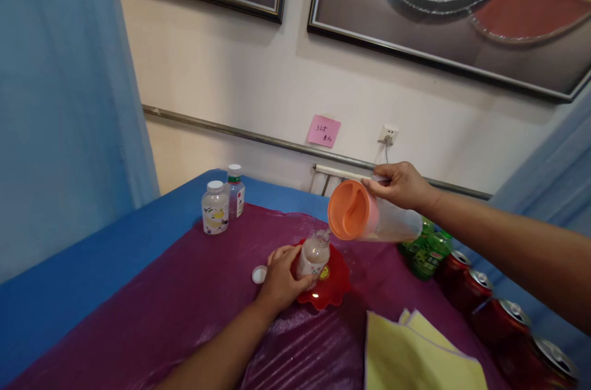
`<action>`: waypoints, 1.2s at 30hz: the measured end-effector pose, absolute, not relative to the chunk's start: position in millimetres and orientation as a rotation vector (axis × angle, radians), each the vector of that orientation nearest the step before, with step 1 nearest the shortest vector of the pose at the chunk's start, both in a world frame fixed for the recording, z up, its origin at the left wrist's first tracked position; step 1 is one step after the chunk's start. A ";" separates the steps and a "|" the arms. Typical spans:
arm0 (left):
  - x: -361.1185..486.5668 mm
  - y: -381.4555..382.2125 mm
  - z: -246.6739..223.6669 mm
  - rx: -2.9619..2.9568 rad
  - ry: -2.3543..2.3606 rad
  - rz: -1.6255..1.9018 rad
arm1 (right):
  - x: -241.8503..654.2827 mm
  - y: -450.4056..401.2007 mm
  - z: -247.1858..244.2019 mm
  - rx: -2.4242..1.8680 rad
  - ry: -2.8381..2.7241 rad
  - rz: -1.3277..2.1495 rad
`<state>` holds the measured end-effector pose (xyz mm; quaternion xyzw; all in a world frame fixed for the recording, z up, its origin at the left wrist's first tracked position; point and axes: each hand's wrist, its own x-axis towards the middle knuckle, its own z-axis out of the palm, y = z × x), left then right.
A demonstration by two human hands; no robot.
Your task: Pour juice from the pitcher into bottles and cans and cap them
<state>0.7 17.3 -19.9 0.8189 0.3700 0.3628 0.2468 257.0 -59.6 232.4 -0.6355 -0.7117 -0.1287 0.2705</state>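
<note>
My left hand (282, 274) is wrapped round a small clear bottle (316, 253) with no cap, which stands upright over a red scalloped plate (339, 282). In my right hand (401, 186) is a clear pitcher (394, 222) with an orange lid (351, 210), held by its handle. The pitcher is tipped on its side, its lid end toward the bottle's mouth and just above it on the right. Whether liquid flows between them is too small to tell. A white cap (259, 274) lies beside my left fingers.
Two capped bottles, one wide (215, 208) and one slim (236, 193), stand at the back left. Yellow cloths (415, 353) lie at the front right. Green bottles (431, 254) and several red cans (508, 319) line the right edge of the purple sheet (184, 316).
</note>
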 end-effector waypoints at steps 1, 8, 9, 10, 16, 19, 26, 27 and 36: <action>0.7 17.2 -19.7 2.228 1.010 0.987 | 256.6 -59.7 232.7 -1.712 -1.917 -0.345; 0.3 17.9 -21.6 2.220 0.997 1.000 | 254.2 -60.4 234.4 -1.718 -1.919 -0.362; 0.3 18.1 -22.0 2.222 0.998 1.007 | 253.8 -60.6 234.8 -1.718 -1.923 -0.361; 0.4 18.3 -22.2 2.223 0.998 1.012 | 253.6 -60.8 235.2 -1.718 -1.927 -0.359; 0.1 18.0 -22.3 2.240 0.980 1.014 | 253.2 -61.5 237.7 -1.736 -1.923 -0.354; -0.1 17.5 -22.0 2.230 0.992 1.007 | 253.2 -62.1 238.7 -1.742 -1.927 -0.357; 0.2 16.3 -19.6 2.220 0.995 0.994 | 251.5 -63.2 239.9 -1.729 -1.941 -0.361; 0.1 16.1 -19.2 2.219 0.993 0.995 | 251.3 -63.1 239.8 -1.728 -1.943 -0.358; -0.3 16.6 -19.9 2.222 1.007 1.003 | 251.5 -62.6 239.6 -1.730 -1.942 -0.354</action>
